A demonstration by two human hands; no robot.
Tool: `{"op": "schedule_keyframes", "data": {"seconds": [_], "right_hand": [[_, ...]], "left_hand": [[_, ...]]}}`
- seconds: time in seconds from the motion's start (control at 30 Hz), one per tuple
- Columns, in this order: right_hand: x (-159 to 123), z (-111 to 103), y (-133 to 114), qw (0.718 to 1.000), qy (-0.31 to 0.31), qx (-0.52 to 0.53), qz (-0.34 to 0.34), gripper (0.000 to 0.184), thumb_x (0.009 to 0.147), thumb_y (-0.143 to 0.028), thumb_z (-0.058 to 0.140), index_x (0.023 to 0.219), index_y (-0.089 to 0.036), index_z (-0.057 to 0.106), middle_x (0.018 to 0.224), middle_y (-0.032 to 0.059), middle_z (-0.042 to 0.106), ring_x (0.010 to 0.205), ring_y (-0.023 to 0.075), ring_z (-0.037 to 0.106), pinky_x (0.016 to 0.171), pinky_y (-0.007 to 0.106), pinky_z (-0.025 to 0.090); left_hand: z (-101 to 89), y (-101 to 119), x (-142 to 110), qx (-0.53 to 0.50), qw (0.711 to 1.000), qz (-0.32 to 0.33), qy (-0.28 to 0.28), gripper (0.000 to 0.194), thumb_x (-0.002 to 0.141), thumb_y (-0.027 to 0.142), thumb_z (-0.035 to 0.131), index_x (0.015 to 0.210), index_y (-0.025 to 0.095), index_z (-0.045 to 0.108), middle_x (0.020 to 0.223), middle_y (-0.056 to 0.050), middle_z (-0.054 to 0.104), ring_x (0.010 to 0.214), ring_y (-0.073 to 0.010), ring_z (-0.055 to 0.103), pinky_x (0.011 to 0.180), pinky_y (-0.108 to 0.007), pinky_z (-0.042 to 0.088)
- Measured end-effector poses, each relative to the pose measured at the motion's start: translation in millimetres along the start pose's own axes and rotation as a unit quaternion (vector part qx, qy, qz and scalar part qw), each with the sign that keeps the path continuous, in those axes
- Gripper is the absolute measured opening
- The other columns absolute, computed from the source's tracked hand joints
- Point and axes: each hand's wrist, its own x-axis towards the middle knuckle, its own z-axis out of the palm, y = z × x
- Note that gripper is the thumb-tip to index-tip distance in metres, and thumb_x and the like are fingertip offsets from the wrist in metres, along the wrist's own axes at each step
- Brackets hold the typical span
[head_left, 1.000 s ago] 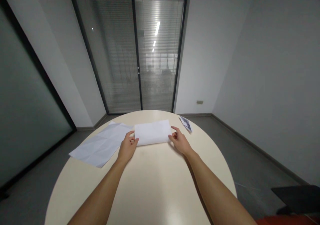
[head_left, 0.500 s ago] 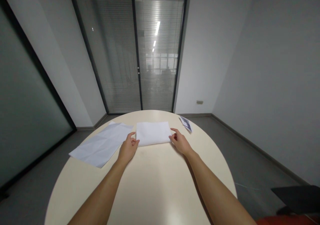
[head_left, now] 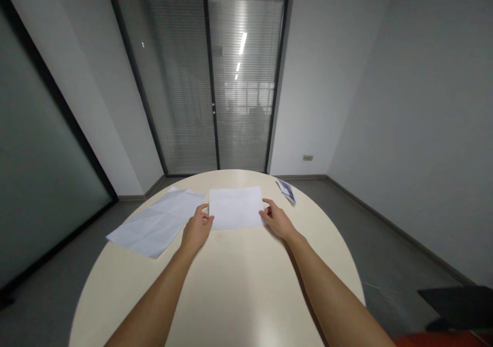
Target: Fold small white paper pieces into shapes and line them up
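Gripping opposite side edges between thumb and fingers, the left hand [head_left: 197, 229] and the right hand [head_left: 278, 219] both hold the white sheet [head_left: 236, 208]. The sheet is positioned at the far-middle part of the round table [head_left: 231, 285]; whether its underside fully contacts the surface cannot be determined. The opposed grip presumably serves to hold the sheet level and square to the person. The creased sheet [head_left: 154, 226] lies just beside the left hand, probably set aside to leave the middle free for handling. The printed piece [head_left: 287, 191] lies near the far-right rim, apart from the right hand, likely for the same reason. Count: two hands, one held sheet, one creased sheet, one printed piece, one table. Whether either sheet comprises several layers cannot be determined.
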Motion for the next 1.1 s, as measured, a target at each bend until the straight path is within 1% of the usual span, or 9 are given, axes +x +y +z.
{"op": "schedule_keyframes", "data": {"seconds": [0.23,0.33,0.43,0.53,0.77,0.87,0.97,1.03,1.1], "right_hand": [[0.2,-1.1,0.6,1.000,-0.009,-0.011,0.007,0.047,0.091,-0.034,0.056,0.134,-0.015,0.056,0.084,0.0027,0.068,0.073,0.0180,0.062,0.071,0.029,0.045],[-0.4,-2.7,-2.1,1.000,-0.022,-0.021,-0.004,0.046,0.091,-0.034,0.056,0.133,-0.014,0.058,0.084,0.0034,0.069,0.074,0.0181,0.062,0.071,0.029,0.045],[-0.4,-3.7,-3.7,0.999,-0.037,-0.027,-0.014,0.046,0.091,-0.033,0.057,0.133,-0.014,0.060,0.085,0.0042,0.069,0.076,0.0183,0.062,0.072,0.029,0.044],[-0.2,-3.6,-4.4,0.999,-0.045,-0.024,-0.017,0.045,0.091,-0.034,0.057,0.132,-0.014,0.061,0.084,0.0041,0.069,0.075,0.0182,0.062,0.073,0.029,0.045],[-2.2,-4.8,-11.0,0.997,-0.069,-0.043,-0.010,0.040,0.096,-0.035,0.052,0.128,-0.014,0.065,0.083,0.0057,0.071,0.074,0.0196,0.063,0.076,0.031,0.048],[-2.3,-6.7,-17.3,0.994,-0.023,-0.100,-0.035,0.041,0.095,-0.033,0.054,0.129,-0.013,0.064,0.104,0.0118,0.072,0.095,0.0244,0.064,0.090,0.037,0.049],[-3.5,-5.1,-30.4,0.986,0.015,-0.133,-0.097,0.043,0.095,-0.034,0.055,0.133,-0.014,0.062,0.128,0.0156,0.065,0.120,0.0280,0.056,0.106,0.042,0.043],[-6.7,0.3,-43.0,0.982,-0.016,-0.129,-0.136,0.042,0.098,-0.036,0.052,0.133,-0.016,0.061,0.131,0.0146,0.064,0.123,0.0268,0.056,0.109,0.042,0.042],[-11.9,9.3,-55.7,0.972,-0.079,-0.115,-0.188,0.044,0.101,-0.038,0.048,0.136,-0.016,0.060,0.137,0.0143,0.062,0.127,0.0260,0.055,0.112,0.042,0.041]], "left_hand": [[-3.3,4.7,-2.3,0.063,0.998,-0.014,-0.018,0.040,0.090,0.030,0.062,0.129,0.025,0.052,0.089,0.001,0.073,0.080,-0.0184,0.070,0.070,-0.026,0.047],[-2.6,3.7,-3.6,0.097,0.995,0.005,-0.026,0.039,0.089,0.031,0.061,0.127,0.023,0.055,0.089,-0.001,0.072,0.082,-0.0207,0.070,0.074,-0.030,0.050],[-0.3,0.7,-3.9,0.119,0.990,0.071,0.011,0.039,0.087,0.030,0.062,0.125,0.019,0.060,0.114,-0.009,0.070,0.107,-0.0256,0.067,0.093,-0.038,0.052],[3.4,-1.9,-3.5,0.120,0.983,0.137,0.026,0.041,0.088,0.030,0.061,0.127,0.018,0.062,0.140,-0.013,0.057,0.128,-0.0284,0.056,0.110,-0.043,0.045],[7.4,2.7,-11.0,0.145,0.967,0.188,-0.096,0.050,0.091,0.037,0.058,0.138,0.020,0.059,0.160,-0.012,0.039,0.149,-0.0320,0.033,0.122,-0.053,0.028],[6.1,8.0,-17.0,0.166,0.959,0.179,-0.147,0.055,0.093,0.045,0.056,0.143,0.022,0.055,0.165,-0.012,0.029,0.153,-0.0337,0.023,0.123,-0.055,0.023],[5.8,14.9,-21.4,0.187,0.949,0.174,-0.185,0.060,0.094,0.050,0.053,0.146,0.022,0.051,0.165,-0.012,0.028,0.154,-0.0326,0.022,0.124,-0.055,0.018],[6.4,20.9,-22.9,0.196,0.943,0.178,-0.201,0.063,0.094,0.052,0.051,0.149,0.021,0.048,0.164,-0.012,0.030,0.154,-0.0311,0.023,0.124,-0.054,0.016],[6.7,27.6,-23.6,0.201,0.939,0.184,-0.211,0.064,0.095,0.053,0.049,0.151,0.022,0.044,0.164,-0.011,0.031,0.154,-0.0296,0.023,0.125,-0.053,0.016]]}}
